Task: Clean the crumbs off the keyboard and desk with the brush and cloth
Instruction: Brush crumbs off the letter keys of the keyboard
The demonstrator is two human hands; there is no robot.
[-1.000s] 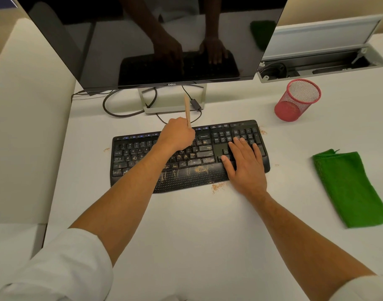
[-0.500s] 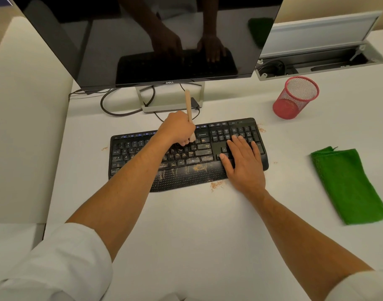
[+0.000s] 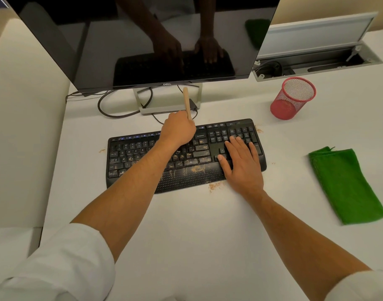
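Note:
A black keyboard (image 3: 140, 148) lies on the white desk (image 3: 197, 224), strewn with brown crumbs (image 3: 197, 169) on its keys and palm rest. My left hand (image 3: 178, 131) grips a brush by its wooden handle (image 3: 186, 103), which sticks up behind the fist; the bristles are hidden under the hand over the upper middle keys. My right hand (image 3: 242, 164) lies flat with straight fingers on the keyboard's right end. A small crumb pile (image 3: 214, 186) sits on the desk at the keyboard's front edge. The folded green cloth (image 3: 347, 187) lies to the right, untouched.
A dark monitor (image 3: 142, 40) on a silver stand (image 3: 168, 109) rises behind the keyboard, with cables (image 3: 108, 107) looping beside it. A red mesh cup (image 3: 292, 97) stands at the back right, near an open cable hatch (image 3: 316, 64). A white partition (image 3: 23, 127) borders the left.
My left hand with the brush has moved away from me, from the middle keys to the keyboard's upper rows. The right hand stays in place on the keyboard.

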